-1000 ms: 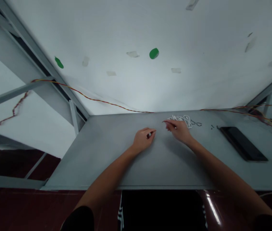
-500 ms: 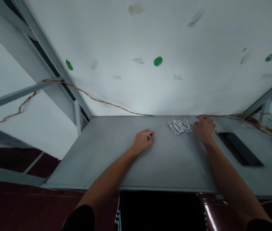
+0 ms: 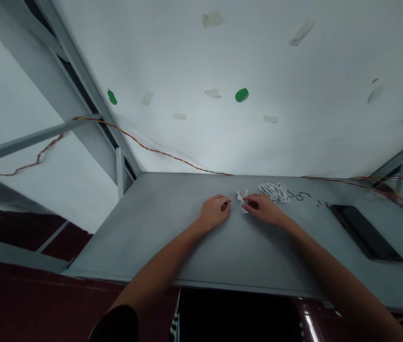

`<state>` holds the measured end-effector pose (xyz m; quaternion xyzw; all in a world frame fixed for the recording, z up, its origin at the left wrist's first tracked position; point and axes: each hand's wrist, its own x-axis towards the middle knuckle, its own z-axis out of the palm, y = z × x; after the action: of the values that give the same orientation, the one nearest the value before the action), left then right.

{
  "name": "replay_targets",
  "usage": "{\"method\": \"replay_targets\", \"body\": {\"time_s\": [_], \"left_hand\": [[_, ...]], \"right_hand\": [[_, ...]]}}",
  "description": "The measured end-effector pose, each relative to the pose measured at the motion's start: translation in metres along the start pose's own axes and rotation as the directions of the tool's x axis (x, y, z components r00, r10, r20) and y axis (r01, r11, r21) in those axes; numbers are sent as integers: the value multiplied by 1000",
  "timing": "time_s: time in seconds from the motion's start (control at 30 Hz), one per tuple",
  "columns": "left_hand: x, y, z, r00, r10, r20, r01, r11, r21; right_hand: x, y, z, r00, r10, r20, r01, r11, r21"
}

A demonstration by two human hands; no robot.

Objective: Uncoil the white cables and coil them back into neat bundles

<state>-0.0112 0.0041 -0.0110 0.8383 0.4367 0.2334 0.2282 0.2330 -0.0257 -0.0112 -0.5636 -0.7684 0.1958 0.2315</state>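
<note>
The left hand [image 3: 215, 212] pinches a small dark piece [image 3: 225, 205]. The right hand's [image 3: 263, 209] fingers press together on a small white cord tangle [image 3: 242, 200] between the hands. A larger white cord coil [image 3: 273, 192] lies near the grey table's [image 3: 173, 237] far edge; open tabletop stretches toward the near edge.

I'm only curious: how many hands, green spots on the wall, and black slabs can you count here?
Left hand and right hand: 2
Green spots: 3
Black slab: 1
Total: 6
</note>
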Motion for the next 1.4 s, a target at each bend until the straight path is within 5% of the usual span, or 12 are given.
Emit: {"method": "replay_targets", "body": {"time_s": [0.1,0.3,0.47,0.57,0.7,0.9,1.03,1.13,1.27,1.4], "left_hand": [[0,-1,1,999,8,36,-9,1000,21],[-2,3,5,997,7,72,-14,995,102],[-2,8,5,996,-45,83,32,988,152],[0,8,3,994,-72,82,64,992,105],[2,3,2,994,-82,73,80,996,24],[2,-2,4,995,-89,43,91,994,-64],[4,-6,4,992,-123,15,123,967,-225],[7,-8,3,981,-195,-18,173,907,-383],[13,-13,2,957,-272,-97,172,807,-565],[15,-17,2,941,-330,-70,179,665,-725]], "right_hand": [[-1,-10,3,1000,-20,-18,23,988,152],[-1,-6,6,993,-64,-99,59,997,-47],[1,2,13,994,-71,-82,71,997,-4],[3,13,9,992,-33,-124,34,999,-1],[4,22,-1,999,-54,-4,54,998,44],[2,13,-7,994,-98,44,94,993,78],[2,6,-8,1000,4,23,-9,977,211],[4,4,-5,990,138,-34,-107,880,462],[6,3,0,948,312,-55,-143,576,804],[7,-1,-1,904,426,-43,-123,354,927]]}}
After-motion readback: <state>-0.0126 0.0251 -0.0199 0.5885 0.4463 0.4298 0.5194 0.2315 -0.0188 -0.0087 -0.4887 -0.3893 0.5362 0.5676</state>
